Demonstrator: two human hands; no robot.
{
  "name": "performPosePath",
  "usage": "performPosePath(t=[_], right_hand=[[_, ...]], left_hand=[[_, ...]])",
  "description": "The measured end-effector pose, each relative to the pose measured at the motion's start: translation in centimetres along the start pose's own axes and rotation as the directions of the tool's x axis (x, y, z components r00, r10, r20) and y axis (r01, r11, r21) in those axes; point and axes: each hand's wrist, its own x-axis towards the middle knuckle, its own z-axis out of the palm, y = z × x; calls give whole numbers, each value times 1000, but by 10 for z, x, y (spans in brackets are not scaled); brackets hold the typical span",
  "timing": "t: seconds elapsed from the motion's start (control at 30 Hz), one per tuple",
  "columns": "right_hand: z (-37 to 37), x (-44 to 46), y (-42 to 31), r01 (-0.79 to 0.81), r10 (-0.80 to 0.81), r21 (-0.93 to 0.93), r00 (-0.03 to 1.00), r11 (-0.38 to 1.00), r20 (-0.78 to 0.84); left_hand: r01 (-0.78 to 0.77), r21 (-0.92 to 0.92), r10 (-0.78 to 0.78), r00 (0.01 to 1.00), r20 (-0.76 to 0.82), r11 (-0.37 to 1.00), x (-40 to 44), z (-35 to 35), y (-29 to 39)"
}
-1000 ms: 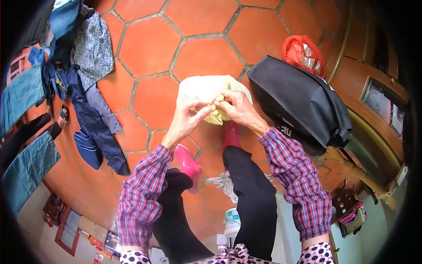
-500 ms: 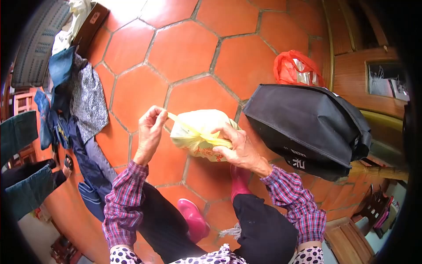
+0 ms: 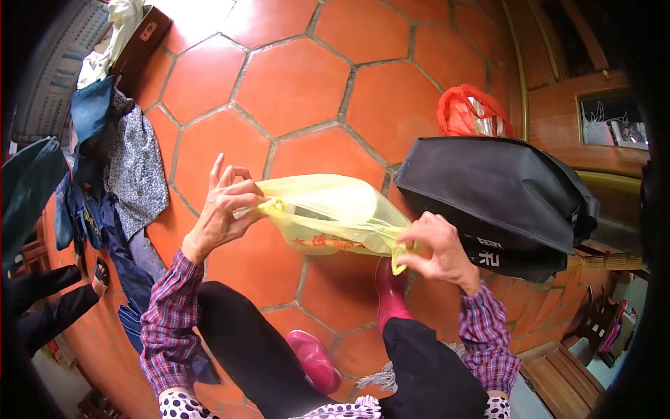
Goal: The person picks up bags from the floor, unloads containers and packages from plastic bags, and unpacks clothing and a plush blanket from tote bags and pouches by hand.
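A thin yellow plastic bag (image 3: 335,216) with red printing is stretched between my two hands above the tiled floor. My left hand (image 3: 229,202) pinches its left end, with the index finger raised. At the right end, my right hand (image 3: 440,250) grips the bunched plastic between thumb and fingers. The bag's mouth is spread open along the top, and something pale and rounded shows through the plastic; I cannot make out what it is.
A large black bag (image 3: 495,202) stands on the right, with a red plastic bag (image 3: 471,112) behind it. Clothes (image 3: 136,167) hang at the left, near another person's legs (image 3: 59,307). My pink boots (image 3: 315,359) are below. A wooden cabinet (image 3: 607,122) is at the far right.
The bag was knotted or bunched at the top and is now pulled wide. My hands have moved apart, the right one to the right. The view has shifted slightly.
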Motion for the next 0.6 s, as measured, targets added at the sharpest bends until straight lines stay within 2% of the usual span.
performPosePath(t=[0.03, 0.07, 0.1, 0.17, 0.2, 0.27, 0.3, 0.33, 0.4, 0.47, 0.5, 0.57, 0.6], right_hand=[[-1, -2, -5, 86, -86, -178, 996, 980, 9], [-2, -5, -10, 166, -164, -349, 986, 922, 35], [-6, -2, -20, 165, -162, -355, 986, 920, 38], [-14, 16, -52, 174, -302, -443, 923, 879, -237], [-10, 25, -66, 216, -312, -300, 894, 929, -322], [19, 45, -75, 409, -412, -62, 883, 910, -223], [32, 54, -69, 361, -370, -88, 918, 928, -140], [44, 62, -57, 315, -323, -119, 945, 941, -54], [59, 55, -28, 126, -128, -330, 992, 935, 15], [72, 31, 3, 29, -16, -344, 999, 938, 41], [72, 21, 0, 23, -7, -338, 999, 941, 47], [64, 8, -7, -124, 135, -454, 991, 882, -9], [62, 6, -2, -131, 140, -451, 990, 883, -13]], left_hand=[[-45, 87, 44, 999, 8, 995, -3, -8, 3], [-43, 84, 44, 999, 2, 995, -4, -13, 10], [-70, 50, 68, 997, 31, 996, -3, -16, 21], [-145, -28, 147, 987, 61, 989, 2, -17, 40], [-142, -33, 144, 988, 54, 989, 5, -12, 48], [-260, -340, 312, 944, 107, 904, 12, -4, 61], [-361, -373, 418, 904, 84, 855, 12, 4, 62], [-361, -373, 419, 904, 83, 854, 10, 8, 59], [-252, -307, 358, 860, 364, 918, 4, 13, 51], [-249, -44, 253, 948, 191, 967, -11, 23, 35], [-210, -16, 210, 965, 158, 978, -17, 30, 28], [-177, 16, 173, 977, 125, 984, -19, 44, 26], [-154, 76, 148, 986, 83, 985, -16, 53, 32]])
